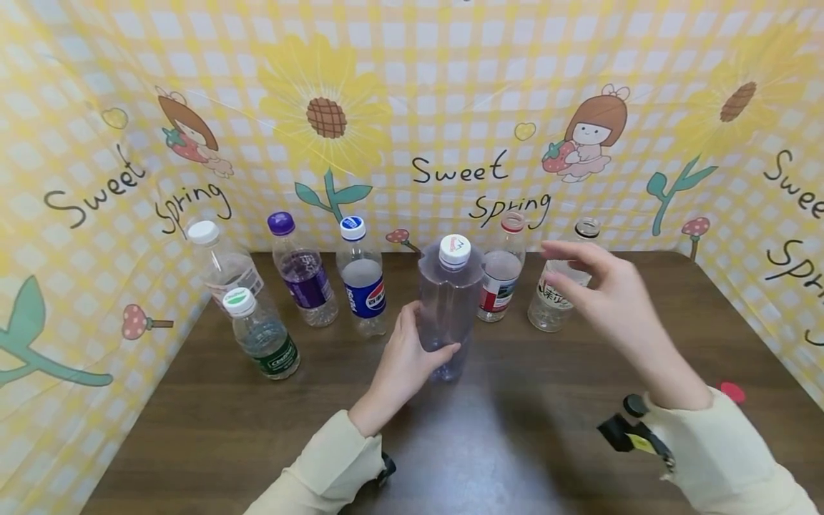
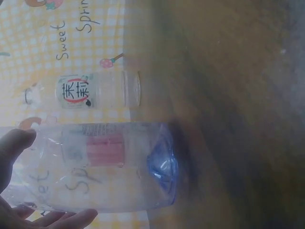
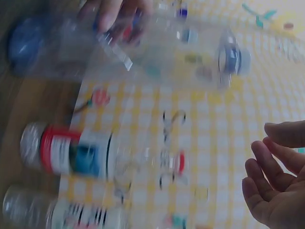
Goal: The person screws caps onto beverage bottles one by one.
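Observation:
A large clear plastic bottle (image 1: pixel 453 307) with a white screw cap (image 1: pixel 455 250) stands upright near the middle of the table. My left hand (image 1: pixel 402 357) grips its side, thumb in front. In the left wrist view the bottle (image 2: pixel 128 186) shows a bluish base. Right of the cap, my right hand (image 1: pixel 601 297) hovers in the air with loosely bent fingers and nothing in them. The right wrist view shows that hand (image 3: pixel 279 176) apart from the bottle. Behind it stand two capless bottles, one with a red-ringed neck (image 1: pixel 498 279) and one with a dark-ringed neck (image 1: pixel 547 304).
Left of the large bottle stand a Pepsi bottle (image 1: pixel 365 293), a purple-capped bottle (image 1: pixel 305 279), a white-capped clear bottle (image 1: pixel 225 261) and a green-labelled bottle (image 1: pixel 267 343). A red cap (image 1: pixel 732 392) and a black round cap-like piece (image 1: pixel 634 405) lie near my right sleeve. Patterned cloth encloses the table.

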Demonstrator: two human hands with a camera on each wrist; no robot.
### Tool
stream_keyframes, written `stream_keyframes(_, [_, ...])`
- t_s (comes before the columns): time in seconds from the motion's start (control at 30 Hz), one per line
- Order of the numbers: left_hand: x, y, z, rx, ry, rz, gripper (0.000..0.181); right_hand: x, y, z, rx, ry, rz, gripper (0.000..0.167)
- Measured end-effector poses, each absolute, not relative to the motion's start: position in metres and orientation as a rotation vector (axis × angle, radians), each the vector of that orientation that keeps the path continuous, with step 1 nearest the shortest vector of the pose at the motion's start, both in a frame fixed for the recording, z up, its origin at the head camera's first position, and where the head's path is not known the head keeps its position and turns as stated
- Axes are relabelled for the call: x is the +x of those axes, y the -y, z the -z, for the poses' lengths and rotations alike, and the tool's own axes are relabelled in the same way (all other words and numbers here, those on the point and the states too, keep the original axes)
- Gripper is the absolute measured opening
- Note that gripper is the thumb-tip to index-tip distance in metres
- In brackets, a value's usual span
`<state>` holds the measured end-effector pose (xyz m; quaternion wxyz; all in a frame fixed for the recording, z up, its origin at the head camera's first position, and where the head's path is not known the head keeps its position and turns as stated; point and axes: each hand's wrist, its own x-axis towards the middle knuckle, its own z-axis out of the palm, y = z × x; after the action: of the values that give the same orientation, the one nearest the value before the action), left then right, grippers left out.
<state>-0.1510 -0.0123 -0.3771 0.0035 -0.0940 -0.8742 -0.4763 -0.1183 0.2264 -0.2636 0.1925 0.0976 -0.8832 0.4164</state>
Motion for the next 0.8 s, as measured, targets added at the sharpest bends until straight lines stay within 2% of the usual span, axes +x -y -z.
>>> stream_keyframes(0.33, [-0.173, 0.012, 0.376, -0.190, 2.691, 1.463, 0.078, -0.094, -0.331, 0.299, -0.125, 2.551, -1.098, 0.038])
stream_keyframes(0.6, [-0.185, 0.007, 0.377, -0.141, 2.656, 1.436, 0.077, -0.088, -0.406, 0.347, -0.405, 2.730, -0.852, 0.053])
stream_keyframes(0.8, [-0.198, 0.002, 0.375, -0.115, 2.626, 1.427, 0.078, -0.086, -0.447, 0.383, -0.569, 2.978, -0.708, 0.075])
